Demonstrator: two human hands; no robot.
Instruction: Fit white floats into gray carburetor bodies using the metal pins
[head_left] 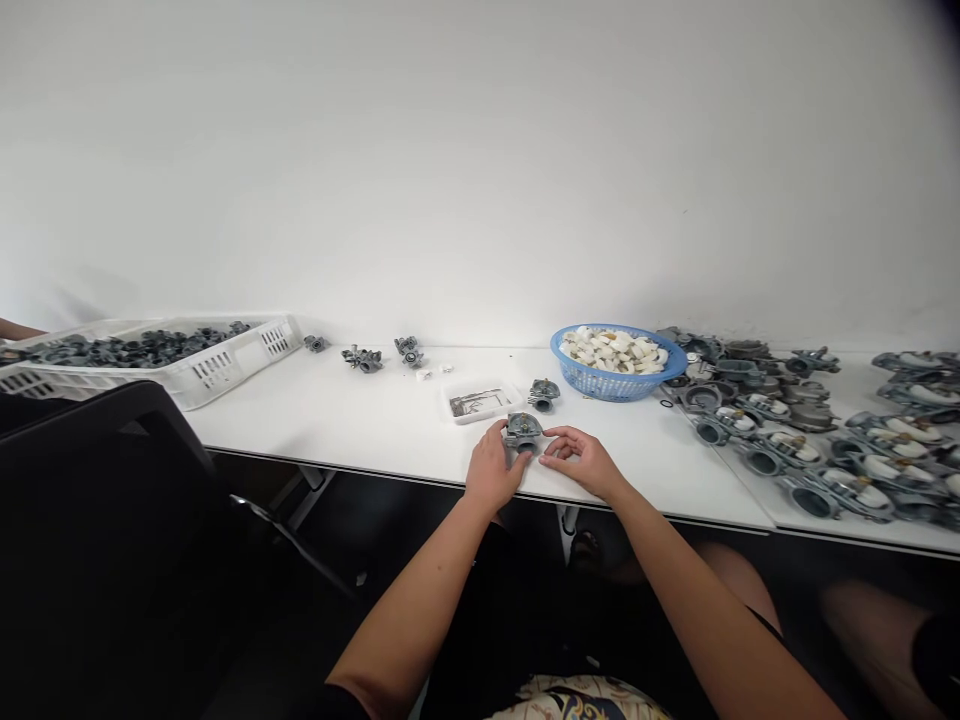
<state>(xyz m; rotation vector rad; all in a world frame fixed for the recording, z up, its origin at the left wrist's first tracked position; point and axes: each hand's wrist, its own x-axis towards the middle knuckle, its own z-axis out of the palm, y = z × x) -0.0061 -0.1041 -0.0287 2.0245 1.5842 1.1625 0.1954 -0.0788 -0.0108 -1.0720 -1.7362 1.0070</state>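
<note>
My left hand [491,468] grips a grey metal carburetor body [523,430] near the front edge of the table, thumb at its near side and fingers along its left. Just to the right is my right hand [583,462], its fingers bent and thumb apart from the index finger. The index fingertip is close to the carburetor's right edge; whether it touches, I cannot tell. No object shows in that hand. Behind them stands a second carburetor body [544,394], beside a small white tray [495,411] of thin dark metal pins.
A blue basket [611,380] heaped with white floats stands behind right. Many carburetors with white floats [799,447] cover the right side. At left, a white crate [225,368] holds grey parts, near a black chair [112,540]. Several loose carburetor bodies [362,359] lie toward the wall.
</note>
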